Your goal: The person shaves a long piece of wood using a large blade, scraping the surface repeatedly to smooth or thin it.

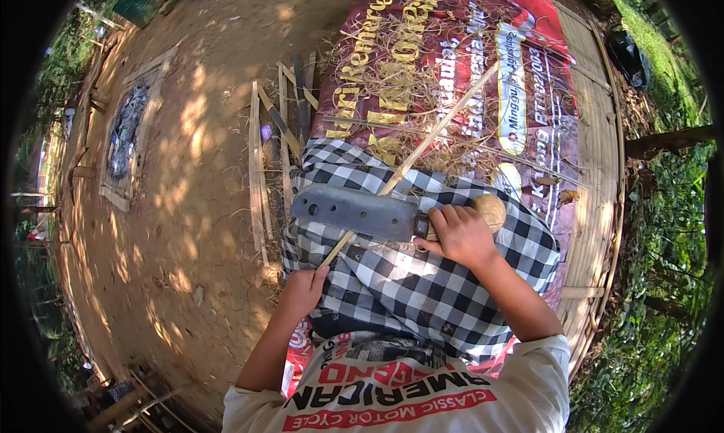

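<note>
My right hand [462,235] is closed round the wooden handle [489,213] of a broad dark cleaver [354,213], its blade pointing left with several holes in it. Beneath the blade runs a long, thin bamboo strip [431,135], slanting from lower left to upper right. Its near end is gripped in my left hand [305,288]. The blade lies across the strip and hides part of it; whether the edge bites into it I cannot tell. A black-and-white checked cloth [422,282] covers my lap under both hands.
Curly shavings [411,82] litter a red printed banner [460,26] ahead, laid over a bamboo platform [592,207]. Split bamboo pieces [260,176] lean at the platform's left edge. On the dirt ground [188,229] at left sits a framed pit of ash [130,131]. Greenery [671,342] borders the right.
</note>
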Tool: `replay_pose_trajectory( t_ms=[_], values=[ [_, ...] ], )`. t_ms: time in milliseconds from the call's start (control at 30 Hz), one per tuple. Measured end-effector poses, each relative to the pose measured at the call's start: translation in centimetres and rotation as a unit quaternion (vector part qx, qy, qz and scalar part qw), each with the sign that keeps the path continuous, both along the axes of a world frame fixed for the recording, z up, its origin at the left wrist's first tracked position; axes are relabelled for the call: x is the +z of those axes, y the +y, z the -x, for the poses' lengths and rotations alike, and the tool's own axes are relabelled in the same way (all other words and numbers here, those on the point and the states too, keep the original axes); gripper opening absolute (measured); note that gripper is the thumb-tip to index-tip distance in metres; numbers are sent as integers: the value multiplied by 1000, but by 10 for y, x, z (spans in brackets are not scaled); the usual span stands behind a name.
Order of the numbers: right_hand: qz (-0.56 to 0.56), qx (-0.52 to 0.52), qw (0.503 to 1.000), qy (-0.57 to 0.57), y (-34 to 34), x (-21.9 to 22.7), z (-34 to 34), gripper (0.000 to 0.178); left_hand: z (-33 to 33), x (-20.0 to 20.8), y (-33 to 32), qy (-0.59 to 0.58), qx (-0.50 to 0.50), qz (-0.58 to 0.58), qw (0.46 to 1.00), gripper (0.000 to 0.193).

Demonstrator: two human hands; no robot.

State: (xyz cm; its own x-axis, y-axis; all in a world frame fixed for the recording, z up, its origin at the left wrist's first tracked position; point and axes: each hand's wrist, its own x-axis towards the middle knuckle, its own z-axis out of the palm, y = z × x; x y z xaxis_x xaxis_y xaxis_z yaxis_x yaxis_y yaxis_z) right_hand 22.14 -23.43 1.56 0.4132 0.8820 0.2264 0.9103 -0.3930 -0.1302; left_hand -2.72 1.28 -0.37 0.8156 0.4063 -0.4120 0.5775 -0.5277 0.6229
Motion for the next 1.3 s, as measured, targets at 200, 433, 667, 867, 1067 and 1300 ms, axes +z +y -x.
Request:
replay_pose_trajectory(
  t_ms=[200,433,667,867,1067,1300],
  values=[
    [17,-114,993,-22,-24,1,-36,48,3,3,2,13,14,27,999,53],
    [-12,-372,928,19,-76,27,-80,46,8,6,6,61,41,-90,993,63],
    [-21,-220,966,134,-29,37,-20,50,-2,3,1,24,114,-20,993,57],
    [-16,-24,988,154,26,3,26,52,-17,3,-2,-15,115,-40,992,52],
    [-36,-24,998,45,30,-11,0,50,-12,-9,-7,-45,104,-90,990,49],
    [4,-93,994,58,11,10,-31,48,-18,-11,-9,-72,63,-153,984,47]
  ],
)
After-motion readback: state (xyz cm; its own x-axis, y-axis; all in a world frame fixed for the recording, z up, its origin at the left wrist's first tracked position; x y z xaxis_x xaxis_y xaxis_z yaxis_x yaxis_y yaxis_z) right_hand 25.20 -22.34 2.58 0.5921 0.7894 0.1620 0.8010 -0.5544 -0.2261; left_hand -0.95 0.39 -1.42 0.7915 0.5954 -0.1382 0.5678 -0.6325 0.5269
